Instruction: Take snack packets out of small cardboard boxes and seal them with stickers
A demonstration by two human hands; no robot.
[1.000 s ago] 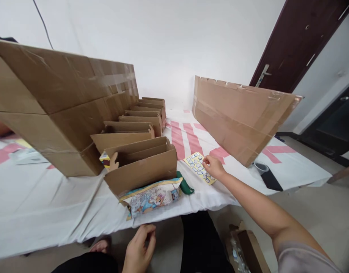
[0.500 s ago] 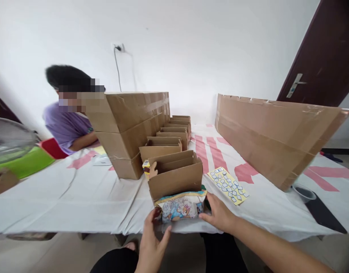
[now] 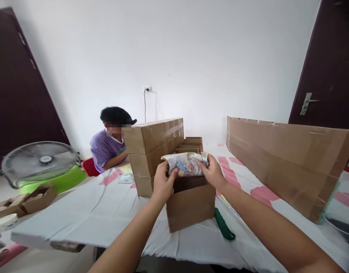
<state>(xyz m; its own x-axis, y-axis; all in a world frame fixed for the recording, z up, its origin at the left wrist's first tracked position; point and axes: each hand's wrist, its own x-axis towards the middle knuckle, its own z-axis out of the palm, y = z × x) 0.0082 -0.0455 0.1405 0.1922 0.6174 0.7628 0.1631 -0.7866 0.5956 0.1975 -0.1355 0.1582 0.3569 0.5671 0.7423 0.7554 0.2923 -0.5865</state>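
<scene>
A soft plastic packet (image 3: 186, 163) with a cartoon print is held up over the front row of boxes. My left hand (image 3: 164, 180) grips its left end, thumb in front. My right hand (image 3: 213, 170) grips the right end the same way. Just below and nearer to me stands an open cardboard box (image 3: 191, 206), its inside dark and partly hidden by the packet and my hands. A dark green, long object (image 3: 224, 223) lies on the cloth at the box's right side; its kind I cannot make out.
Stacked cartons (image 3: 143, 159) form a wall on the left, and a tall cardboard panel (image 3: 285, 163) stands on the right. More open boxes (image 3: 193, 141) line up behind. A person (image 3: 107, 148) sits beyond the cartons. A fan (image 3: 45, 161) stands at far left.
Both hands have lifted the packet from the table's front edge, up and forward over the open box. The green object now shows fully. The camera view has tilted up and turned left.
</scene>
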